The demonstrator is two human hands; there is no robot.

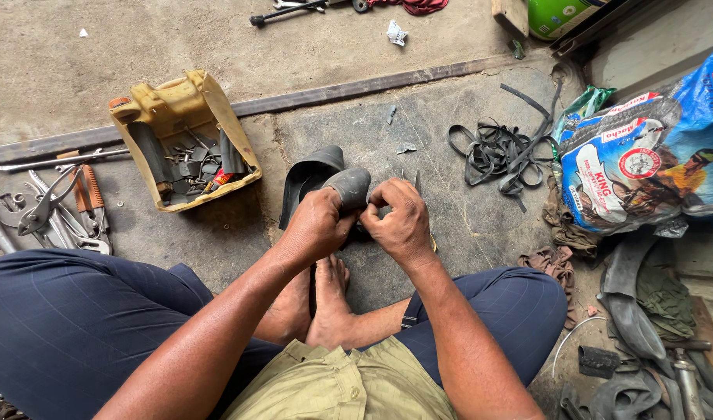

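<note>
A black rubber inner tube (313, 177) lies folded on the concrete floor in front of my bare feet (325, 299). My left hand (317, 225) grips a grey, rounded fold of the tube. Right beside it, my right hand (403, 222) is closed around something thin and metal-tipped, with points sticking up past the knuckles; I cannot tell what the tool is. Both hands meet over the tube's near edge.
A cut-open yellow plastic container (194, 105) with small parts stands at the left. Pliers and wrenches (57, 206) lie further left. Black rubber strips (500, 148) lie at the right, next to printed sacks (652, 155). A metal bar (356, 88) crosses the floor.
</note>
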